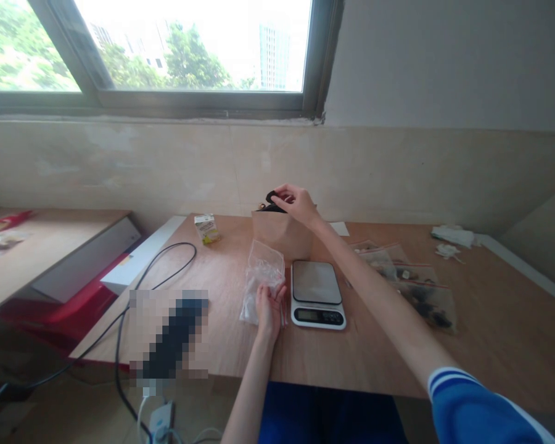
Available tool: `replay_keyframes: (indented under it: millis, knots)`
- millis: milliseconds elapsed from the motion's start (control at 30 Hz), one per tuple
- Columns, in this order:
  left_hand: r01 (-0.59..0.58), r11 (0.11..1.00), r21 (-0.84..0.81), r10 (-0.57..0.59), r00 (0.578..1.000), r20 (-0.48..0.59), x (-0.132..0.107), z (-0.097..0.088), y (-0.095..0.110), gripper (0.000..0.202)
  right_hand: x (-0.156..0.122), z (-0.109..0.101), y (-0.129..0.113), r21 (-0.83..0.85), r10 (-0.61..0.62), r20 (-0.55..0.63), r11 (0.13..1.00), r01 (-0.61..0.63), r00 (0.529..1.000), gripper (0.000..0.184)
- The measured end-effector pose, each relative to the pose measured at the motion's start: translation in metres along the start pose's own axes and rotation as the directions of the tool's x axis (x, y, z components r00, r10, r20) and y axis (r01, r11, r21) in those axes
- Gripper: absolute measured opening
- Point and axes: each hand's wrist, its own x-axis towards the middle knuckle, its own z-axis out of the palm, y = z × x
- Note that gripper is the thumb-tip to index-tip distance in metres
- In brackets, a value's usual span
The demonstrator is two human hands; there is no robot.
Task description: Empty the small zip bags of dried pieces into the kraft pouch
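Observation:
My left hand [269, 308] rests on a clear plastic bag [260, 277] lying on the wooden table [490, 320], fingers curled on the bag's near end. My right hand [298, 203] reaches far over the open top of a brown paper bag [280, 234] and pinches a small black object [272, 197] just above its mouth. A white kitchen scale [317, 293] with a grey platform stands between my two arms, right of the clear bag.
Several flat clear bags with dark contents [416, 283] lie right of the scale. A small carton [206, 228] stands at the back left. A black cable [157, 271] loops over the left edge. White scraps [453, 240] lie far right. A second table [37, 246] stands left.

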Motion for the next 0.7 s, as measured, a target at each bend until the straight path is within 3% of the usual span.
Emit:
replay_keyframes:
  millis: [100, 200, 333, 433, 500, 567, 700]
  knots:
    - [0.002, 1.0, 0.012, -0.002, 1.0, 0.004, 0.0, 0.0, 0.0, 0.01, -0.001, -0.006, 0.0, -0.029, 0.018, 0.029, 0.999, -0.017, 0.999, 0.018]
    - [0.006, 1.0, 0.003, -0.007, 1.0, 0.002, -0.001, 0.001, 0.001, 0.006, -0.005, -0.01, 0.002, -0.229, -0.003, 0.152, 0.973, 0.038, 0.988, 0.014]
    - [0.005, 1.0, 0.001, -0.005, 1.0, 0.019, -0.002, 0.001, 0.002, 0.007, -0.011, -0.01, -0.001, -0.52, -0.02, 0.325, 0.831, 0.196, 0.945, 0.027]
    - [-0.006, 1.0, 0.008, 0.006, 0.999, 0.052, -0.004, 0.002, 0.003, 0.012, -0.019, -0.009, -0.012, -0.602, -0.09, 0.289, 0.757, 0.254, 0.953, 0.028]
    - [-0.017, 1.0, 0.019, 0.016, 0.997, 0.073, -0.006, 0.003, 0.003, 0.016, -0.032, -0.007, -0.025, -0.59, -0.139, 0.15, 0.782, 0.201, 0.979, 0.026]
    - [-0.025, 0.999, 0.049, 0.019, 0.994, 0.106, -0.008, 0.004, 0.002, 0.021, -0.053, -0.005, -0.039, -0.527, -0.101, 0.033, 0.844, 0.103, 0.994, 0.028]
    - [-0.069, 0.992, 0.107, 0.048, 0.981, 0.185, -0.01, 0.003, -0.004, 0.027, -0.106, 0.002, -0.055, -0.436, 0.155, 0.111, 0.895, -0.092, 0.982, 0.035]
